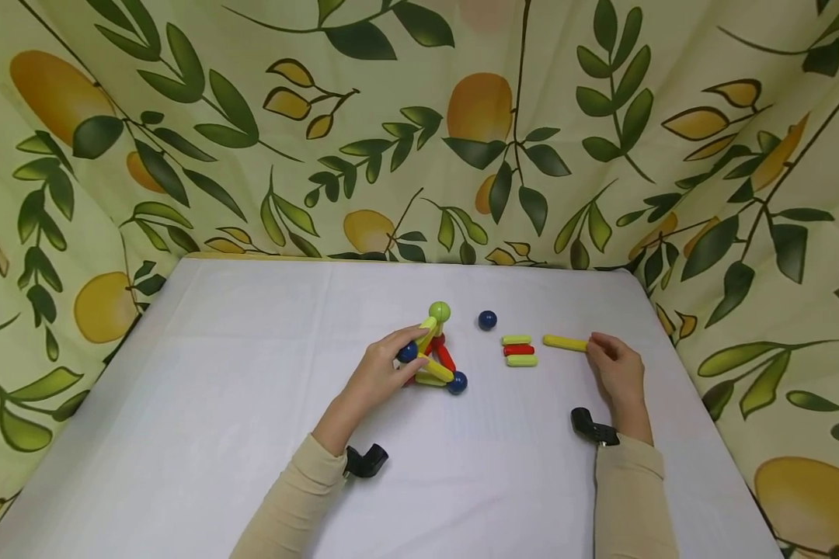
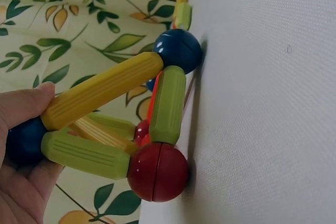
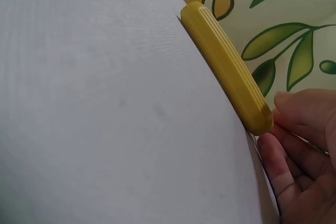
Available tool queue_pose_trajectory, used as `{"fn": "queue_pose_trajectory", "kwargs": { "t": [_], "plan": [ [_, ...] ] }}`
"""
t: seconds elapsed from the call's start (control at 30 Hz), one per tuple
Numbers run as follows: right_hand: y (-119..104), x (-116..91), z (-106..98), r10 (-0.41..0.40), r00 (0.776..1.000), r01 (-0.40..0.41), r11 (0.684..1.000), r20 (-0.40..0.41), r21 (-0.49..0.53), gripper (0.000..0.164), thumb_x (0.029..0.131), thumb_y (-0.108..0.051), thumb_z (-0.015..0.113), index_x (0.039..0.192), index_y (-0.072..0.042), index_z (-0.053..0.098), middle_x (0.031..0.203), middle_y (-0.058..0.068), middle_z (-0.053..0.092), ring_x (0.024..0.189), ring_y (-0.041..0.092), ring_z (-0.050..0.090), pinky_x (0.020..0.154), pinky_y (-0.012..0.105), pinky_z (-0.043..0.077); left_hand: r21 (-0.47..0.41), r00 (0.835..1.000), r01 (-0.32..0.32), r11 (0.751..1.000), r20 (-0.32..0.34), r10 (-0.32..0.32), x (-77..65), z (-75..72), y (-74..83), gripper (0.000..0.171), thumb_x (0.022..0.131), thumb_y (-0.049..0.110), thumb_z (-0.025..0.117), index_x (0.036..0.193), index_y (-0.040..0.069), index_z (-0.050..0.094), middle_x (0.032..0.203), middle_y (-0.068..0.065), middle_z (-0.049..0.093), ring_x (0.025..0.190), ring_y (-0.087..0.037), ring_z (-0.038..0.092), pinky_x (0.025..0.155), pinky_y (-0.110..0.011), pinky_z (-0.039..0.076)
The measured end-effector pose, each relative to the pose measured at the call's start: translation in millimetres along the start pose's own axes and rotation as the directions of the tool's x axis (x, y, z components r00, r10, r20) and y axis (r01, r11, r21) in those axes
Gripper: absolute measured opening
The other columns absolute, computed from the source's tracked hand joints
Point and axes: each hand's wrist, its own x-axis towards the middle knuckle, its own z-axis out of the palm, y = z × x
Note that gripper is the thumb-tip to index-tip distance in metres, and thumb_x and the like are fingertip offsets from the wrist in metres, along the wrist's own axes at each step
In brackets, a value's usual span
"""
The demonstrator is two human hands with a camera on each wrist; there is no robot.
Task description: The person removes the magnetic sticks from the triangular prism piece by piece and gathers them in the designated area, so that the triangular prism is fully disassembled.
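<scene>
My left hand (image 1: 374,374) grips a blue ball (image 1: 407,352) at one corner of a frame built from rods and balls. In the left wrist view, a long yellow rod (image 2: 105,88) and a short green rod (image 2: 86,155) run from that ball to another blue ball (image 2: 178,51) and a red ball (image 2: 157,172). A light green ball (image 1: 439,312) forms the far corner. Over on the right, my right hand (image 1: 621,373) pinches one end of a loose yellow rod (image 3: 228,69), which lies along the table top.
Three short rods, with a red rod (image 1: 519,350) between two green ones, lie in a row between the frame and the yellow rod. A loose blue ball (image 1: 487,320) sits behind them. Leaf-patterned curtain (image 1: 405,155) surrounds the white table (image 1: 252,435) at the back and sides.
</scene>
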Motion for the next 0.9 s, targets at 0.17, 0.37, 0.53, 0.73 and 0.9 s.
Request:
{"fn": "queue_pose_trajectory", "kwargs": {
  "t": [0.17,0.37,0.53,0.73,0.9],
  "plan": [
    [-2.5,-0.9,-0.1,-0.015,0.999,0.017,0.999,-0.048,0.041,0.037,0.095,-0.027,0.055,0.125,-0.006,0.061,0.123,0.014,0.062,0.089,-0.003,0.048,0.074,0.009,0.039,0.046,0.999,0.043,0.998,0.016,-0.044,0.6,-4.0,4.1,0.053,0.083,0.017,0.073,0.132,0.008,0.054,0.131,-0.011,0.059,0.118,-0.024,0.058,0.096,-0.035,0.047],
    [-7.3,-4.5,-1.0,0.015,0.995,-0.007,0.997,-0.102,0.073,0.034,0.095,-0.025,0.054,0.124,-0.007,0.062,0.121,0.012,0.063,0.089,-0.004,0.049,0.074,0.008,0.039,0.054,0.982,0.17,0.984,0.074,-0.174,0.1,-11.8,9.0,0.054,0.084,0.02,0.072,0.131,0.008,0.048,0.12,-0.014,0.062,0.103,-0.022,0.062,0.088,-0.036,0.052],
    [-28.1,-14.1,2.4,-0.076,0.99,0.088,0.991,-0.118,0.098,0.031,0.095,-0.022,0.054,0.121,-0.006,0.063,0.116,0.013,0.063,0.088,-0.005,0.052,0.073,0.005,0.04,0.006,0.963,0.241,0.971,0.126,-0.239,-0.8,-25.5,3.6,0.049,0.085,0.02,0.071,0.13,0.013,0.053,0.124,-0.011,0.061,0.11,-0.023,0.06,0.091,-0.038,0.051],
    [-70.6,-32.1,23.5,-0.39,0.921,0.388,0.909,-0.021,0.149,0.024,0.093,-0.01,0.059,0.113,0.002,0.065,0.11,0.019,0.066,0.092,0.003,0.058,0.076,0.002,0.042,-0.115,0.945,0.254,0.96,0.241,-0.221,1.6,-44.5,-12.1,0.043,0.086,0.018,0.069,0.127,0.018,0.057,0.127,-0.009,0.06,0.112,-0.024,0.058,0.093,-0.041,0.05],
    [-101.2,-52.6,50.9,-0.53,0.809,0.467,0.842,0.254,0.269,0.027,0.093,-0.013,0.06,0.116,0.001,0.062,0.116,0.02,0.063,0.104,0.026,0.061,0.082,0.012,0.049,-0.231,0.914,0.251,0.94,0.375,-0.152,10.2,-55.9,-22.7,0.041,0.087,0.016,0.068,0.126,0.017,0.058,0.125,-0.01,0.059,0.101,-0.022,0.057,0.084,-0.033,0.05]
  ]
}}
